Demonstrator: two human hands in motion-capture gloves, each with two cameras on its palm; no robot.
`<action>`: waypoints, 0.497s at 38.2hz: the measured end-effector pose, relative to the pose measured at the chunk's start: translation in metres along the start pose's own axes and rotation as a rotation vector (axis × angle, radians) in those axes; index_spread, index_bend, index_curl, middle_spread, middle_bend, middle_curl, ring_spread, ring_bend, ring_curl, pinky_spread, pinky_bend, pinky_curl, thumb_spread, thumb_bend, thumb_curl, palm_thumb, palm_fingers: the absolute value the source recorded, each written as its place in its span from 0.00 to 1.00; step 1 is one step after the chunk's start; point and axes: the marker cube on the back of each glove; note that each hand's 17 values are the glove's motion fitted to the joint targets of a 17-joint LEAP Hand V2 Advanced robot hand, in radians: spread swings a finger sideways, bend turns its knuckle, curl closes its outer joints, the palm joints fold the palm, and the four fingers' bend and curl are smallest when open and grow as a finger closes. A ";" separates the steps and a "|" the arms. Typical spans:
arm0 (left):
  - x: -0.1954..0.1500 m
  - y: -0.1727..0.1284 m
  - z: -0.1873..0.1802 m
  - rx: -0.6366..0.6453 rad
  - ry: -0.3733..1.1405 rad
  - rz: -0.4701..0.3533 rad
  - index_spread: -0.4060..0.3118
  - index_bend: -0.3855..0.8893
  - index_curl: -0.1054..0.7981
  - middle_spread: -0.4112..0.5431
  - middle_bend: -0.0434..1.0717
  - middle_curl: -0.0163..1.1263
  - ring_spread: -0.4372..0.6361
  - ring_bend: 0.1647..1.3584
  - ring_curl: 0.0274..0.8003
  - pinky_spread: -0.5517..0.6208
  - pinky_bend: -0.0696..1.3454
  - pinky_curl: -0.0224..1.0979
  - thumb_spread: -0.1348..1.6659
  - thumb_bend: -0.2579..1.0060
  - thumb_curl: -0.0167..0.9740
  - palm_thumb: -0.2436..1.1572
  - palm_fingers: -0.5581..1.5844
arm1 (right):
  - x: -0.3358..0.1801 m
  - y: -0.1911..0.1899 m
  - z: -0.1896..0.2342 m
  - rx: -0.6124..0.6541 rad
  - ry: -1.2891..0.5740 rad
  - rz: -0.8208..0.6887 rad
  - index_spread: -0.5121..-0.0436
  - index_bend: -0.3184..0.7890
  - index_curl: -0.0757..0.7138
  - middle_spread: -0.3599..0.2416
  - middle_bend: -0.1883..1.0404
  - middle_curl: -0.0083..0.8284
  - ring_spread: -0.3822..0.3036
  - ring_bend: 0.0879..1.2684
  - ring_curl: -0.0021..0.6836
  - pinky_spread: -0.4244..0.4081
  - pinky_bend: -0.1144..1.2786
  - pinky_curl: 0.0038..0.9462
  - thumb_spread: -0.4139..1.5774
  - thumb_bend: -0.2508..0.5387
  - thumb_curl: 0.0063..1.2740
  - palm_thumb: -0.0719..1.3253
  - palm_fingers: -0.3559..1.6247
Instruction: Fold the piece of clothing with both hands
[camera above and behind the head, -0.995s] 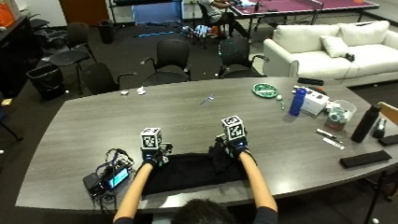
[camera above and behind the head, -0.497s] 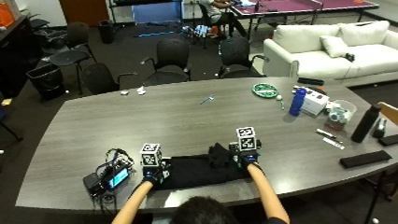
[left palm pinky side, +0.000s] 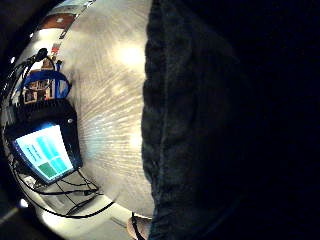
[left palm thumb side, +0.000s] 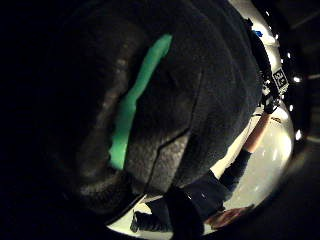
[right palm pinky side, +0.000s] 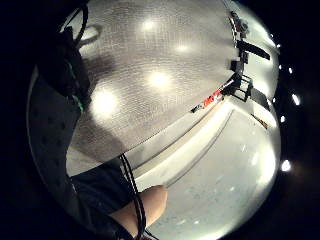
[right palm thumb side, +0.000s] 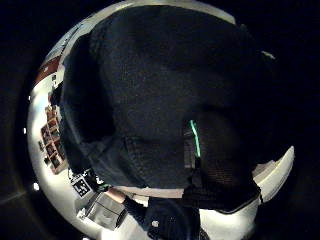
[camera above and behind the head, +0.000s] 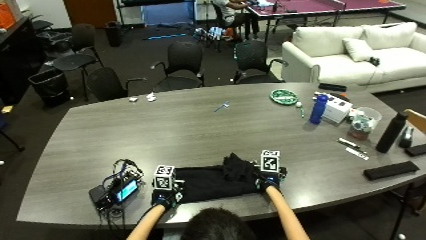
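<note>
While both hands' finger state stays unclear, the left hand (camera above and behind the head: 164, 196) and right hand (camera above and behind the head: 269, 181) flank the rumpled black garment (camera above and behind the head: 216, 181).

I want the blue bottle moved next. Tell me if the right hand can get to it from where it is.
Probably yes, with a long stretch. The right hand is at the black garment by the near edge; the blue bottle stands further along the table, with bare tabletop between.
</note>
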 end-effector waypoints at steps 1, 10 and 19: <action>0.000 0.000 0.000 -0.015 0.000 0.002 0.46 0.46 0.64 0.62 0.17 0.25 0.77 0.23 0.43 0.79 0.28 0.37 0.79 0.17 0.34 0.22 0.29 | -0.001 -0.001 0.001 0.018 -0.001 0.007 0.69 0.21 0.23 0.57 0.36 0.49 0.39 0.49 0.63 0.38 0.70 0.43 0.82 0.32 0.33 0.43 0.59; 0.003 -0.017 -0.004 -0.045 0.005 0.002 0.45 0.42 0.58 0.63 0.18 0.24 0.83 0.24 0.41 0.84 0.28 0.35 0.78 0.18 0.31 0.18 0.24 | -0.005 -0.008 0.000 0.083 -0.015 0.010 0.69 0.33 0.21 0.48 0.44 0.55 0.30 0.53 0.67 0.23 0.68 0.42 0.84 0.37 0.33 0.53 0.67; 0.015 -0.043 -0.016 -0.005 0.037 -0.007 0.44 0.43 0.55 0.64 0.18 0.23 0.86 0.24 0.39 0.86 0.28 0.35 0.78 0.19 0.29 0.17 0.24 | 0.023 -0.036 -0.011 0.188 -0.149 0.076 0.62 0.45 0.33 0.38 0.42 0.58 0.24 0.49 0.67 0.14 0.61 0.41 0.77 0.39 0.37 0.66 0.78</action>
